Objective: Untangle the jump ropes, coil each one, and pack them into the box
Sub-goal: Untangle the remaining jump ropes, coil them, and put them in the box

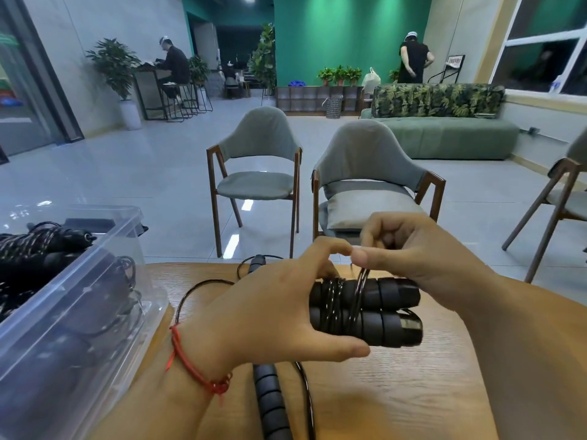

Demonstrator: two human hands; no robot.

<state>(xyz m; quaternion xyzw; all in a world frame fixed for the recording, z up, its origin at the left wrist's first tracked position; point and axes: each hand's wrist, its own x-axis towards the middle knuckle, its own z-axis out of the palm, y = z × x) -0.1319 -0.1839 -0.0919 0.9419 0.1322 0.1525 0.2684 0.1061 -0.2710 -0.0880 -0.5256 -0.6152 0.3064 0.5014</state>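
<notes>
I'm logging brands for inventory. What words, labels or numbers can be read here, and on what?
Nothing can be read.
Standing sign in the background: characters too small and blurred to read.
Jump rope handles: no label shows.
Plastic box: no label shows.

Above the table (428,392), the left hand (279,312) holds two black handles (381,312) side by side, with thin black rope (333,300) wound round them. The right hand (422,258) pinches a loop of that rope just over them. At the table's left side stands a clear box (79,296) with dark ropes (38,246) inside, and a spare handle (270,395) lies on the table's near side.
</notes>
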